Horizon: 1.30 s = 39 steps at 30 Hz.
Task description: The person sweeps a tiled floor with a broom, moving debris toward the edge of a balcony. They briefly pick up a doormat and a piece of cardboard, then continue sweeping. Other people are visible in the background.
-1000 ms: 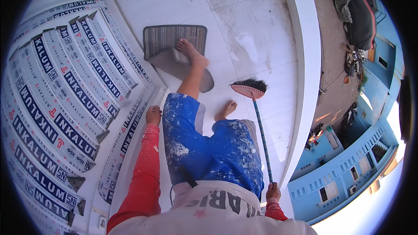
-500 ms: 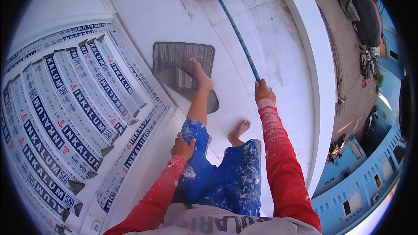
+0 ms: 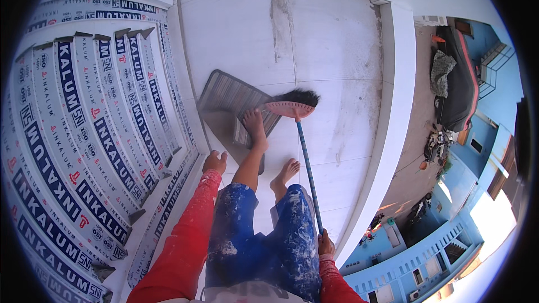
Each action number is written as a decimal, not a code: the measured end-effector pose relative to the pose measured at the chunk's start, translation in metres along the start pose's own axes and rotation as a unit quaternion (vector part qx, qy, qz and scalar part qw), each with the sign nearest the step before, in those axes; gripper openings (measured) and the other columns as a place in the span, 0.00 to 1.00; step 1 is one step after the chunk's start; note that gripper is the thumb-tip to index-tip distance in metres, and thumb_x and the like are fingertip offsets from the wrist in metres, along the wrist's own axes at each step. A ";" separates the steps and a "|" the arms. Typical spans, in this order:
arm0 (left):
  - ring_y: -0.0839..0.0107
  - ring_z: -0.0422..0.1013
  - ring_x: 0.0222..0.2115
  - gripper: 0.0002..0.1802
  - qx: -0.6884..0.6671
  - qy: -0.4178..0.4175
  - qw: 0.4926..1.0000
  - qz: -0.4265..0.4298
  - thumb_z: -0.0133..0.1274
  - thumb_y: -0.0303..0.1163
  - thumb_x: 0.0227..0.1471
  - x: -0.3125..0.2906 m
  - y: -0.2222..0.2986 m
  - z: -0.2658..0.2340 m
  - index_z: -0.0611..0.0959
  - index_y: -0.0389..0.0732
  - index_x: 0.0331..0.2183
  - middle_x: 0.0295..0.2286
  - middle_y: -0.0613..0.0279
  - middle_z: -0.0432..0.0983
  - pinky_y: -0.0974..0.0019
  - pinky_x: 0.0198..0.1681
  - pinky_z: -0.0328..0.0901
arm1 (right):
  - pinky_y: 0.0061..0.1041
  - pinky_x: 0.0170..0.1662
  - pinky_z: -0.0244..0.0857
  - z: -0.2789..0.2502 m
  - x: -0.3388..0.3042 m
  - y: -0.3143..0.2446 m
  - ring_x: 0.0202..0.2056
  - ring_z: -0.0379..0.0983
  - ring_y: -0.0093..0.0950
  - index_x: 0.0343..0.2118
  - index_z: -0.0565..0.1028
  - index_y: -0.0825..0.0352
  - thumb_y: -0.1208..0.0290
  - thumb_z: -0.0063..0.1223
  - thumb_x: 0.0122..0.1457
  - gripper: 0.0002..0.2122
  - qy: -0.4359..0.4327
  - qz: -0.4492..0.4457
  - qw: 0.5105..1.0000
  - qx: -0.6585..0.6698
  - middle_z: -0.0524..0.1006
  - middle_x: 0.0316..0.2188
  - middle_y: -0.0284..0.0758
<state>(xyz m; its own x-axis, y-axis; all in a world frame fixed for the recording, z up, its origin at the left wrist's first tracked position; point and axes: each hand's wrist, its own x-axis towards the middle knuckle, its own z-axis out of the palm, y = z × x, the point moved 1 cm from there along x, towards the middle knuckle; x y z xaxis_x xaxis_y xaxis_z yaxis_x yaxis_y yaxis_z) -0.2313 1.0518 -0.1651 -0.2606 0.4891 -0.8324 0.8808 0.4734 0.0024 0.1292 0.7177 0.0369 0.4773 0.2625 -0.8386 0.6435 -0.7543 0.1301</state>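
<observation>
My right hand is closed round the upper end of a broom with a blue striped handle. Its pink head with black bristles rests beside the edge of a striped mat, just ahead of my feet. One bare foot stands on the mat, part of which is folded over. The other foot is on the pale tiles. My left hand hangs free to the left of my leg, holding nothing, its fingers loosely bent and thumb apart.
Louvred panels wrapped in printed film line the left side. A low white parapet borders the tiled floor on the right. Beyond and below it are a covered vehicle, motorbikes and a blue building.
The broom has come back from far ahead to beside the mat, with my right hand drawn nearer my body. My left hand has left my knee. The mat has turned on the floor.
</observation>
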 end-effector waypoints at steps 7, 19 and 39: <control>0.52 0.66 0.50 0.35 -0.009 0.041 0.998 -0.051 0.51 0.51 0.49 0.101 0.061 0.074 0.70 0.33 0.51 0.48 0.43 0.69 0.54 0.52 0.62 | 0.45 0.35 0.66 -0.162 0.230 -0.296 0.33 0.74 0.49 0.48 0.68 0.64 0.60 0.38 0.63 0.16 0.101 -0.171 0.973 0.121 0.77 0.28 0.48; 0.53 0.74 0.26 0.17 -0.379 0.025 0.910 -0.166 0.51 0.37 0.51 0.004 -0.047 0.086 0.77 0.32 0.37 0.32 0.46 0.76 0.58 0.26 0.70 | 0.39 0.36 0.68 -0.207 0.211 -0.189 0.32 0.76 0.45 0.51 0.68 0.65 0.64 0.46 0.58 0.18 0.144 -0.208 0.954 0.163 0.77 0.30 0.46; 0.69 0.73 0.21 0.17 -0.144 -0.095 0.983 -0.054 0.47 0.38 0.52 -0.062 -0.012 -0.070 0.79 0.33 0.36 0.25 0.55 0.76 0.68 0.20 0.69 | 0.25 0.24 0.65 -0.292 -0.041 0.000 0.18 0.69 0.22 0.54 0.67 0.64 0.63 0.47 0.60 0.20 -0.129 0.061 0.925 0.353 0.70 0.16 0.31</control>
<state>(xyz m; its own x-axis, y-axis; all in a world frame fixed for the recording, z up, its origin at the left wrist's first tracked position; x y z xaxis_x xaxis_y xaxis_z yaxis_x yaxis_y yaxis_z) -0.2530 1.0667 -0.0747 -0.2435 0.2920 -0.9249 0.6961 0.7167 0.0430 0.2843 0.8829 0.2256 0.3039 0.0666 -0.9504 -0.0004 -0.9975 -0.0700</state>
